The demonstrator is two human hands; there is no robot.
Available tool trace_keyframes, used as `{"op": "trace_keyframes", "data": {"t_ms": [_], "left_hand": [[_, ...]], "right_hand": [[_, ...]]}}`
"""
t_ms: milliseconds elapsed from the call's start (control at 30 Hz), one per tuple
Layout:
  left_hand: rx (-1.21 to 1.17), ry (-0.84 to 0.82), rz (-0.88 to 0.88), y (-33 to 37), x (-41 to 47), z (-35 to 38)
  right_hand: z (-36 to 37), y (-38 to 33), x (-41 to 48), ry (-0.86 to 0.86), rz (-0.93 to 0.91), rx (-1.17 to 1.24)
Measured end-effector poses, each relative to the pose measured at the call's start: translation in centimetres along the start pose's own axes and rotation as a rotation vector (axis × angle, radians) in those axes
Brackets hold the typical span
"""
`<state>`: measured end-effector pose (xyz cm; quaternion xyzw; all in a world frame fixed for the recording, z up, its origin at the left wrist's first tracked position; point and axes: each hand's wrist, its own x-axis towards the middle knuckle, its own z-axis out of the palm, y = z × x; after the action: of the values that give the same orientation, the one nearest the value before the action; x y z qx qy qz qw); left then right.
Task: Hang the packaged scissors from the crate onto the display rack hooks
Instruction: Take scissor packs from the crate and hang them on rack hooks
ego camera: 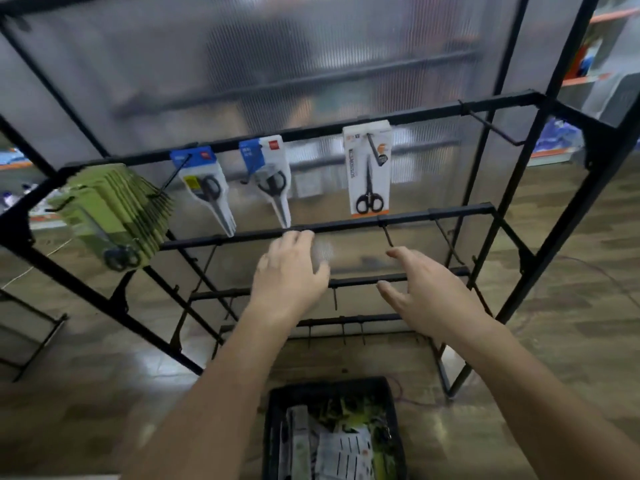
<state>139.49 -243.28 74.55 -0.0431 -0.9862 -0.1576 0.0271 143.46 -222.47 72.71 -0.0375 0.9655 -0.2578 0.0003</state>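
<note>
at the left end of the top rail of the display rack (415, 114) a thick stack of green packs (114, 209) hangs fanned out. just to its right along the same rail hang a blue-carded scissors pack (207, 192), a second blue-carded pack (270, 178) and, nearer the right end, a white and orange pack (369, 168). the far right corner carries an empty hook (495, 129).

below them, the left hand (291, 268) reaches toward the second rail (346, 224), its fingers bent forward. a pale blur sits at the fingertips, so i cannot tell whether it holds anything. the right hand (426, 285) hovers beside it, well spread, thumb apart from the fingers, holding nothing.

the crate (329, 384) sits on the floor below the rack's front edge, between the forearms, with more packaged scissors (343, 452) heaped inside.

likely risks from here: the left hand is close under the tip of the second blue-carded pack, and a lift could nudge it and set it swinging or slide it off its hook. the bare hooks on the second rail point outward near both hands and could snag or jab a finger. the crate's packs lie jumbled, so pulling one may drag others out.
</note>
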Motion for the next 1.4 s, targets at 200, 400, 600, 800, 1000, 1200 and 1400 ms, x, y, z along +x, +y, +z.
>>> {"op": "trace_keyframes", "data": {"t_ms": [200,400,600,800,1000,1200,1400], "left_hand": [[0.115,-0.066,0.058,-9.1,-10.0,-0.4],[0.106,-0.111,0.057,-14.7,-15.1,1.1],[0.072,-0.155,0.073,-15.7,-17.6,3.1],[0.093,-0.247,0.063,-15.8,-17.8,7.0],[0.096,-0.348,0.042,-15.2,-16.9,12.7],[0.094,-0.495,-0.035,-17.0,-15.5,23.4],[0.071,-0.743,-0.123,-24.9,-13.1,46.0]], "right_hand": [[6.3,-6.5,-4.5,-0.096,0.05,-0.197],[11.4,-9.7,-8.5,-0.133,0.055,-0.312],[13.5,-9.5,-11.2,-0.196,0.142,-0.342],[16.1,-6.8,-12.2,-0.3,0.184,-0.342],[18.7,-2.4,-12.2,-0.458,0.255,-0.358],[26.5,5.1,-9.8,-0.666,0.267,-0.297],[46.7,17.1,-5.8,-0.813,0.399,-0.142]]}}
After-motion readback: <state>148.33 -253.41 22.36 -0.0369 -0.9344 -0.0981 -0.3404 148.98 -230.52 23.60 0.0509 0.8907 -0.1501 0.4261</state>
